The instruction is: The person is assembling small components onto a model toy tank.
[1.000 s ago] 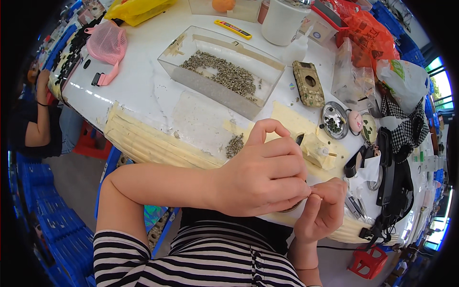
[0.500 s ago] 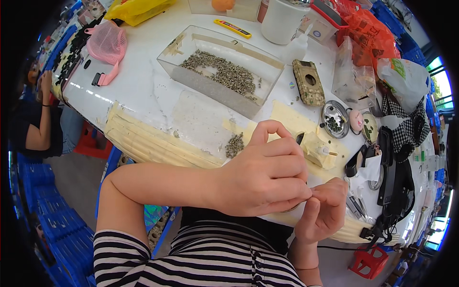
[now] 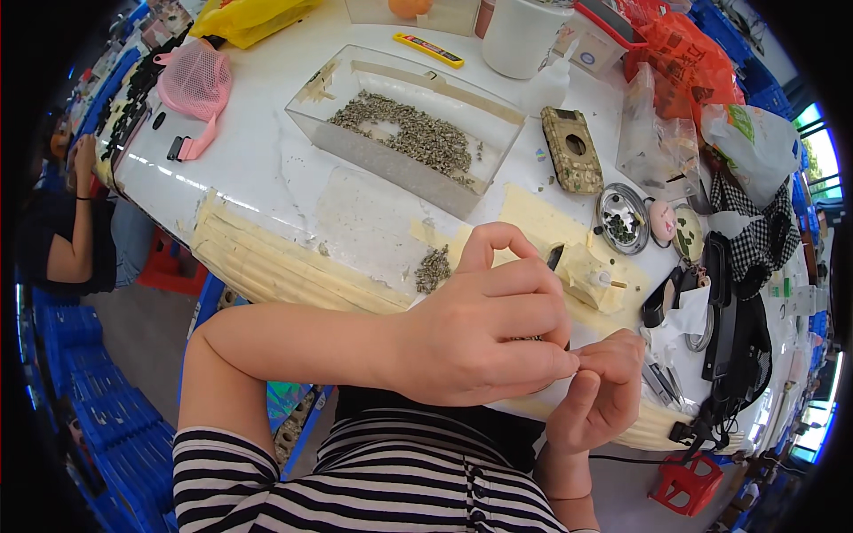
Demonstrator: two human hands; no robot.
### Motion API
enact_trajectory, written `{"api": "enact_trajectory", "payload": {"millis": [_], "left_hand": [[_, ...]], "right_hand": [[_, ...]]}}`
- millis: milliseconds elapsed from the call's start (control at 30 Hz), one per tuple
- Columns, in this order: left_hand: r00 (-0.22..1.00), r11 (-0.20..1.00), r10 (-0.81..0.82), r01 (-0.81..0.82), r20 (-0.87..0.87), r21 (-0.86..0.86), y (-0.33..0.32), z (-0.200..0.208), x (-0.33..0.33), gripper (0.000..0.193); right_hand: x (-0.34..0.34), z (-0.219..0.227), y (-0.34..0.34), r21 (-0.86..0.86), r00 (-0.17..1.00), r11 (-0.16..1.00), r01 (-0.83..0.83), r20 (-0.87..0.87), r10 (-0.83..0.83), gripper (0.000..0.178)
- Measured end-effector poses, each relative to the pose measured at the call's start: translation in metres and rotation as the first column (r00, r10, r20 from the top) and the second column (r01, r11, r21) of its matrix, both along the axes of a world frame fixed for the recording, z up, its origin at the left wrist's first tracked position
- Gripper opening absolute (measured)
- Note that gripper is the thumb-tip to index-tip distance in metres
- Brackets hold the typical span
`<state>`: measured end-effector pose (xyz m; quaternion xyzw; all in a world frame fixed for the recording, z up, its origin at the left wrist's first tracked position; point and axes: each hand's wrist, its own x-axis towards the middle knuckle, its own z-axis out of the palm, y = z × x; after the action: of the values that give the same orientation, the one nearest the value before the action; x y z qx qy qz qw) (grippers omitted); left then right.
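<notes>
Close in front of my striped shirt, my left hand (image 3: pixel 498 324) and my right hand (image 3: pixel 600 386) meet at their fingertips. My left fingers are curled, with small greyish pieces partly visible between them. Thumb and forefinger of my right hand pinch together, and whatever sits there is too small to make out. A small pile of grey-brown pieces (image 3: pixel 433 268) lies on the table just beyond my left hand. Farther off, a clear box (image 3: pixel 391 160) contains many more such pieces. Past my right hand stands a block wrapped in cream tape (image 3: pixel 591 277) with a thin stick poking out.
A camouflage-patterned toy tank hull (image 3: pixel 571 151) and a round metal dish (image 3: pixel 622 219) with dark green bits are at the right. Tweezers (image 3: pixel 662 382), black straps (image 3: pixel 742 346) and bags crowd the right edge. A yellow cutter (image 3: pixel 428 50) lies behind the box. Another person (image 3: pixel 75 222) sits at far left.
The view has shifted slightly. My left fingers have parted a little, showing more of the small pieces between them; both hands otherwise stay together in the same place.
</notes>
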<state>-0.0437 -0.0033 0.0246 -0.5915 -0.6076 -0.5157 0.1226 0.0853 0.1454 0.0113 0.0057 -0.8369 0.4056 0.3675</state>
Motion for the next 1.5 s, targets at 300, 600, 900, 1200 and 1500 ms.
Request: {"api": "enact_trajectory", "payload": {"millis": [300, 600, 900, 1200, 1500], "left_hand": [[1.0, 1.0, -0.009, 0.009, 0.0, 0.001, 0.0001, -0.0011, -0.0001, 0.017], [1.0, 1.0, -0.016, 0.016, 0.006, -0.006, -0.0007, -0.0016, -0.0004, 0.02], [0.998, 0.999, -0.033, 0.033, 0.049, -0.007, -0.0003, -0.0011, -0.0006, 0.02], [0.996, 0.996, -0.022, 0.029, 0.09, -0.08, 0.0013, 0.0058, -0.0059, 0.025], [0.999, 0.992, 0.018, -0.013, 0.039, -0.128, 0.0031, 0.0058, -0.0096, 0.027]], "right_hand": [[-0.0001, -0.0003, -0.0008, 0.06, 0.999, 0.998, 0.028, -0.029, -0.026, 0.016], [0.0009, 0.0017, -0.0009, 0.081, 1.0, 0.997, 0.016, -0.011, -0.015, 0.017], [-0.0005, 0.0007, -0.0035, 0.059, 1.0, 0.998, 0.011, 0.004, -0.012, 0.015], [-0.0061, -0.0009, 0.0004, 0.014, 0.999, 0.999, -0.035, 0.022, 0.034, 0.004], [-0.001, 0.0062, 0.0028, 0.16, 0.996, 0.986, 0.042, -0.08, -0.029, 0.02]]}}
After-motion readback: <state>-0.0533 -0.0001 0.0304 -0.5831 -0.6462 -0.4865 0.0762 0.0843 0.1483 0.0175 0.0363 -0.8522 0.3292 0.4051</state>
